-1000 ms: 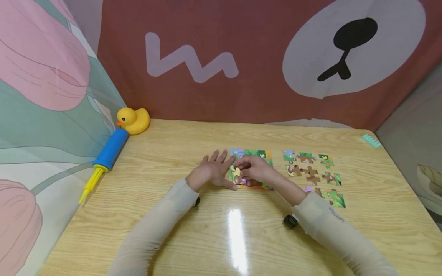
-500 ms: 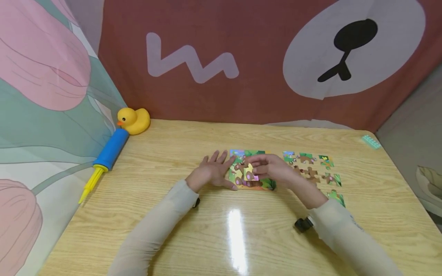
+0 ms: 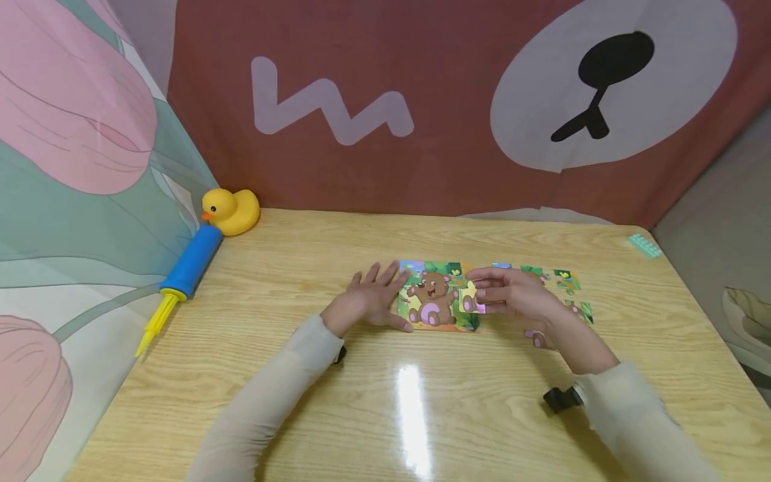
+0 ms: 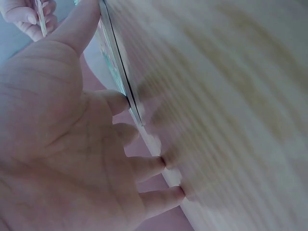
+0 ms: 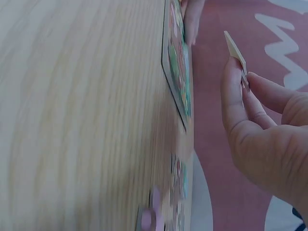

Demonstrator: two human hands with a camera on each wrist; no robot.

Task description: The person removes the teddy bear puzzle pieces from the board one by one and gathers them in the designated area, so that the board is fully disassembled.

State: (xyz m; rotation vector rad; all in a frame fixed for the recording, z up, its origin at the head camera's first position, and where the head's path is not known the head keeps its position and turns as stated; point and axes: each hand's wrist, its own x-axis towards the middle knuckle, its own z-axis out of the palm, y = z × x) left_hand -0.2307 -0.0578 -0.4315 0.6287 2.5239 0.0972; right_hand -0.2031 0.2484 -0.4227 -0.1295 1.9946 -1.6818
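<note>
My right hand (image 3: 515,294) pinches a jigsaw puzzle piece (image 3: 470,298) between thumb and fingers. In the right wrist view the thin piece (image 5: 236,52) is raised above the table, seen nearly edge-on. A puzzle board (image 3: 435,300) with a brown bear picture lies flat at mid-table, its right side partly behind the held piece. My left hand (image 3: 367,302) is spread at the board's left edge, thumb and index finger at its border. The left wrist view shows the other fingertips (image 4: 177,193) resting on the wood.
Loose puzzle pieces (image 3: 566,278) lie right of the board, some hidden under my right hand. A yellow rubber duck (image 3: 231,211) and a blue pump (image 3: 195,258) with a yellow nozzle are at the left edge. A mint building block (image 3: 645,246) sits at the far right corner.
My right hand has moved right with the puzzle piece, from over the board to its right edge, uncovering the bear picture. The left hand has kept its place.
</note>
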